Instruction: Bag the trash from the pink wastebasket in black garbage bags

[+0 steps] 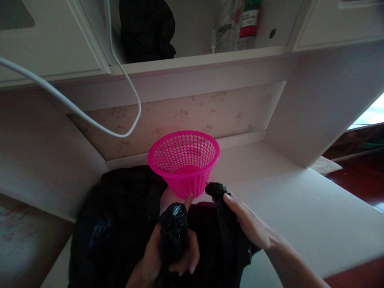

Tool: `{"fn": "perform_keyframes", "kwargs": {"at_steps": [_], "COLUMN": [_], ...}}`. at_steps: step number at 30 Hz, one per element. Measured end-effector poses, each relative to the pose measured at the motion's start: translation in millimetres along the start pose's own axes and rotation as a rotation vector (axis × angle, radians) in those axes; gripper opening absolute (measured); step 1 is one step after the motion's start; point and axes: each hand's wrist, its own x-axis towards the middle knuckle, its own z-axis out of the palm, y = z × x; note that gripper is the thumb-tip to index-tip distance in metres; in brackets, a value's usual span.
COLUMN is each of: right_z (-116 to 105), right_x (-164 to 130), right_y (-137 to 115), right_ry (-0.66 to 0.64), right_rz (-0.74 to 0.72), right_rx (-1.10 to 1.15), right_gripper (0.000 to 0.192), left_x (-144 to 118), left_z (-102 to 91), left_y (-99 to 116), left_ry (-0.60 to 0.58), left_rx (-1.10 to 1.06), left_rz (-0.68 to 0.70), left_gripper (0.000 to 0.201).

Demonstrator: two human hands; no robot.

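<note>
White desk point(285, 200) under floral-papered shelving, pink basket point(184, 162) behind; both hands' fingers, left hand point(172, 256) and right hand point(250, 224), clenched on black bag point(174, 232).

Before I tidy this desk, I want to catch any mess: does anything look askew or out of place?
Yes. The pink basket sits tilted, propped on the left hand and dark clothes rather than flat on the desk. A white cable also dangles loose across the back wall. Nothing looks spilled.
</note>
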Motion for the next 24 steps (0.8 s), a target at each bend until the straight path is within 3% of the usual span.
{"fn": "perform_keyframes", "kwargs": {"at_steps": [5,7,10,13,15,19,22,24], "right_z": [16,25,36,38,32,14,8,11], "right_x": [7,8,7,3,-3,-20,-31,-32], "right_y": [-13,-11,-5,-2,-4,-13,-18,-20], "right_ry": [-0.025,0.049,0.145,0.178,0.149,-0.031,-0.136,-0.14], "right_rz": [-0.068,-0.052,-0.159,-0.307,-0.345,-0.398,-0.39,-0.373], "right_rx": [-0.246,-0.302,-0.444,-0.58,-0.613,-0.466,-0.436,-0.5], "right_gripper": [0.048,0.035,0.01,0.021,0.033,0.067,0.075,0.079], "left_x": [15,17,22,26,26,22,21,22], "left_z": [-6.7,-2.8,10.2,20.4,22.0,17.8,17.5,19.9], "left_y": [-19,-20,-18,-20,-24,-31,-29,-26], "left_ry": [-0.067,0.032,0.214,0.373,0.416,0.413,0.401,0.35], "left_rx": [0.01,0.053,0.128,0.206,0.214,0.22,0.277,0.288], "left_rz": [-0.082,-0.134,-0.145,-0.049,0.054,0.082,0.066,0.073], "left_gripper": [0.08,0.065,0.077,0.065,0.065,0.06,0.054,0.062]}}
